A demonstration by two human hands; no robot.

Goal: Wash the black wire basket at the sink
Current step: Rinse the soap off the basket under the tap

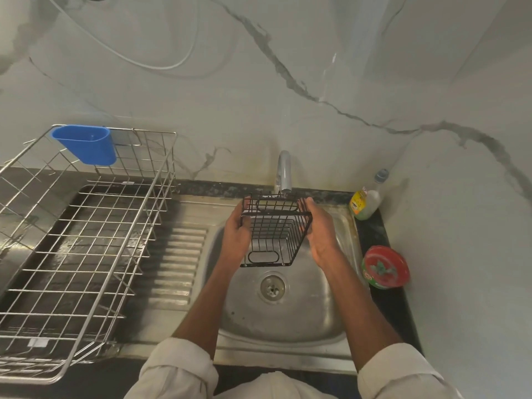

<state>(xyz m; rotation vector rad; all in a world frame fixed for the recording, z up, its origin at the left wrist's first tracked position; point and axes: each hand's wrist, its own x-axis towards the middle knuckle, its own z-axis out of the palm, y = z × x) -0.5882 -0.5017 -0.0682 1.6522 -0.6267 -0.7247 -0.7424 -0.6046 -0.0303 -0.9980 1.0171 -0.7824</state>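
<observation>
The black wire basket [272,230] hangs above the steel sink [325,318], its far end just under the tap [284,172]. It is tilted, with its open top facing me. My left hand [237,236] grips its left side and my right hand [321,236] grips its right side. I cannot tell whether water is running from the tap. The drain [272,287] lies below the basket.
A large steel dish rack [77,240] with a blue plastic cup holder [86,145] stands on the drainboard at the left. A dish-soap bottle [364,204] and a round red-lidded tub [385,267] sit on the dark counter at the sink's right. A marbled wall rises behind.
</observation>
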